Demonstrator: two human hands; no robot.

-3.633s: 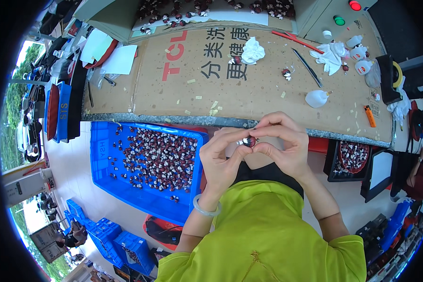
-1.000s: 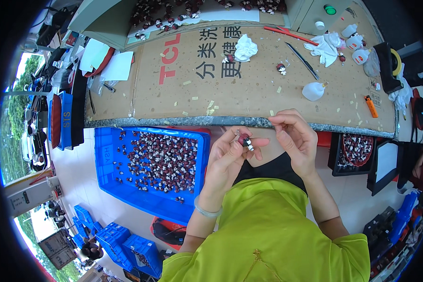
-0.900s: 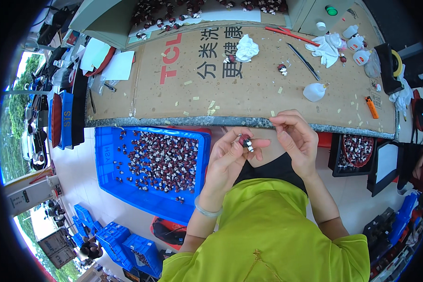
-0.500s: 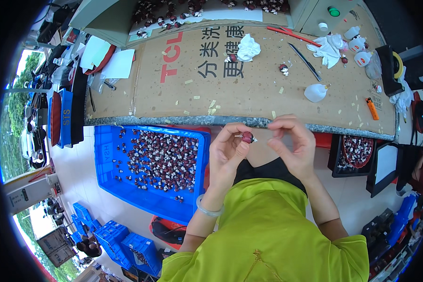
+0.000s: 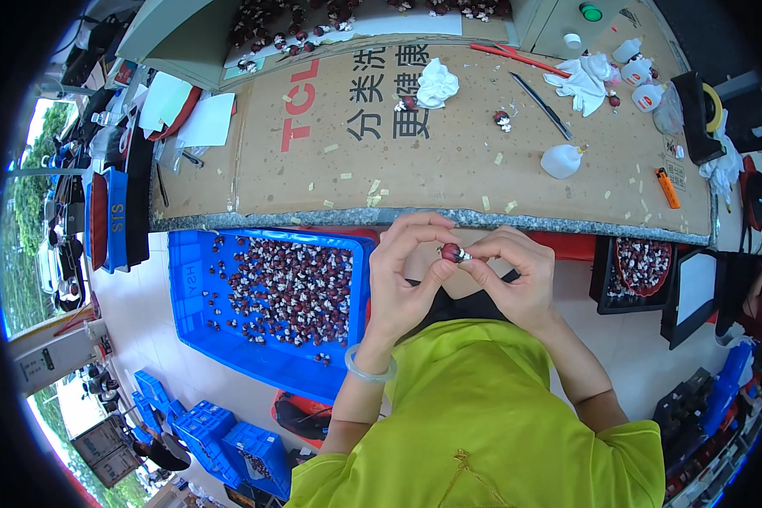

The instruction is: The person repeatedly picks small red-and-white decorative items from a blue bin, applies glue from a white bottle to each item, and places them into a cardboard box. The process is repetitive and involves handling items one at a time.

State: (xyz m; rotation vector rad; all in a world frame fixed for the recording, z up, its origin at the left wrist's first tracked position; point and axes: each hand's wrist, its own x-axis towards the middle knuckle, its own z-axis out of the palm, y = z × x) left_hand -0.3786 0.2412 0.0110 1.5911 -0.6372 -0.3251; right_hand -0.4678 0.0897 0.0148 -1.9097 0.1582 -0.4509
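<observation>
Just off the near edge of the workbench, my two hands meet over a small dark-red and white figurine (image 5: 452, 251). My left hand (image 5: 400, 275), with a pale bangle on its wrist, pinches the red part between thumb and fingers. From the other side, the thumb and forefinger of my right hand (image 5: 521, 278) close on the white end. The fine detail of the piece is too small to make out. Below and left of my hands stands a blue crate (image 5: 196, 315) holding many similar red and white figurines (image 5: 292, 284).
Cardboard (image 5: 288, 182) covers the bench. On it lie a single figurine (image 5: 502, 120), crumpled white tissue (image 5: 437, 83), a black pen (image 5: 540, 105), a white squeeze bottle (image 5: 562, 161) and an orange lighter (image 5: 667, 188). A black tray (image 5: 602, 269) with more pieces sits at right.
My right hand has moved left and closed on the white end of the figurine; before, it was apart with fingers parted. The left hand keeps its pinch, and the view has shifted slightly.
</observation>
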